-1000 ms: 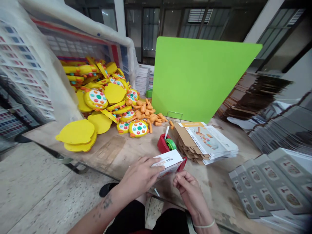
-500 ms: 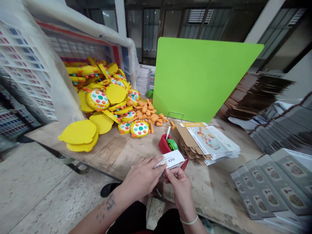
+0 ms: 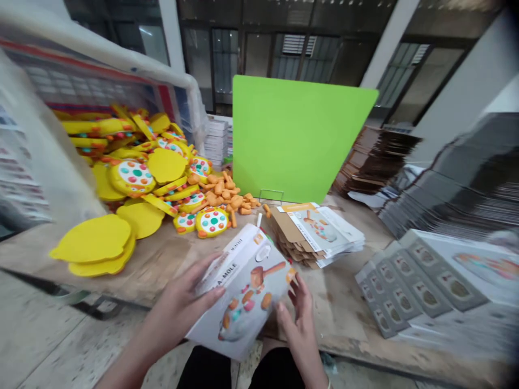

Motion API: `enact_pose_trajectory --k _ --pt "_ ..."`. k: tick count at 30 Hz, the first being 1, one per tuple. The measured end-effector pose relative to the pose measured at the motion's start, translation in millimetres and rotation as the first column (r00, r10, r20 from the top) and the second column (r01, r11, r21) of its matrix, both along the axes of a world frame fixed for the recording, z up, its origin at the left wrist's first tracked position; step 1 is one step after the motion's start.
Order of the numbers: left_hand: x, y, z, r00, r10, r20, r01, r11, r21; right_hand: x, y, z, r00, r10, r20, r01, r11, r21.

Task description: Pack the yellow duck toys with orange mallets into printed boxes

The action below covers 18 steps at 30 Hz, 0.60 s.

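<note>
A printed white toy box [image 3: 247, 297] with "A-MOLE" lettering and a picture of a mallet is tilted over the table's front edge. My left hand [image 3: 182, 302] grips its left side, thumb across the printed face. Beside the box's right edge is my right hand [image 3: 298, 319], fingers apart and curved; whether the fingertips touch the corner I cannot tell. Behind the box, the tape dispenser is almost wholly hidden. Flattened printed cartons [image 3: 320, 232] lie stacked just beyond my right hand.
Yellow duck toys [image 3: 133, 175] spill from a plastic-lined crate on the left, with orange mallets [image 3: 227, 192] beside them. A green board [image 3: 300, 140] stands at the back. Finished-looking boxes [image 3: 421, 281] are stacked at right, near piles of cardboard [image 3: 377, 162].
The box has turned from its narrow side to its large printed face and come up nearer to me. My right hand has opened from a pinch at its edge. The view has swung right.
</note>
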<state>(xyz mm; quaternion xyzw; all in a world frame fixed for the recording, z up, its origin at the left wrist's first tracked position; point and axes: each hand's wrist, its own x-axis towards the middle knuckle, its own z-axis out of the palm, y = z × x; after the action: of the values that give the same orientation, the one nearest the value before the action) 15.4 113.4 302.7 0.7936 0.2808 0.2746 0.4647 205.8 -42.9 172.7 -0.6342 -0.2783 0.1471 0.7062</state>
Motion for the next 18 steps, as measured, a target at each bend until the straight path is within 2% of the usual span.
enact_pose_trajectory --k 2,4,6,8,9,11,13,14,15,16,17,18 --pt "6 -6 0.6 0.987 -0.013 0.162 0.049 0.974 -0.222 -3 -10 12.7 0.992 0.061 -0.110 -0.052 0.995 0.080" --pt "18 -17 -1.4 0.968 -0.063 0.241 0.149 0.922 -0.357 -2 -20 33.8 0.979 0.034 -0.203 -0.007 0.991 0.131" --pt "29 -29 -6.6 0.944 -0.164 0.287 0.279 0.860 -0.427 6 -33 64.6 0.974 -0.135 -0.184 0.161 0.978 0.135" --pt "37 -40 -14.5 0.917 -0.266 0.299 0.377 0.823 -0.425 26 -52 104.0 0.924 -0.373 -0.081 0.381 0.918 0.114" --pt "40 -43 -18.9 0.911 -0.306 0.277 0.398 0.826 -0.400 42 -64 125.4 0.886 -0.462 -0.047 0.464 0.878 0.117" --pt "42 -48 -27.5 0.913 -0.364 0.182 0.406 0.847 -0.343 86 -91 166.8 0.789 -0.613 0.045 0.591 0.776 0.219" --pt "43 -51 -34.3 0.911 -0.402 0.094 0.410 0.858 -0.311 146 -123 198.2 0.668 -0.715 0.207 0.633 0.692 0.347" --pt "44 -52 -36.7 0.908 -0.414 0.071 0.414 0.857 -0.307 181 -140 208.0 0.612 -0.738 0.283 0.606 0.668 0.432" --pt "44 -54 -38.5 0.904 -0.423 0.058 0.419 0.854 -0.307 216 -156 213.3 0.580 -0.746 0.327 0.565 0.658 0.498" --pt "45 -57 -39.6 0.901 -0.431 0.053 0.425 0.850 -0.311 250 -170 214.4 0.543 -0.780 0.312 0.564 0.614 0.553" --pt "46 -59 -40.2 0.898 -0.438 0.052 0.431 0.845 -0.316 282 -183 211.8 0.513 -0.796 0.321 0.590 0.599 0.541" --pt "46 -61 -40.2 0.895 -0.443 0.052 0.435 0.840 -0.325 310 -193 206.4 0.414 -0.829 0.377 0.637 0.559 0.531"
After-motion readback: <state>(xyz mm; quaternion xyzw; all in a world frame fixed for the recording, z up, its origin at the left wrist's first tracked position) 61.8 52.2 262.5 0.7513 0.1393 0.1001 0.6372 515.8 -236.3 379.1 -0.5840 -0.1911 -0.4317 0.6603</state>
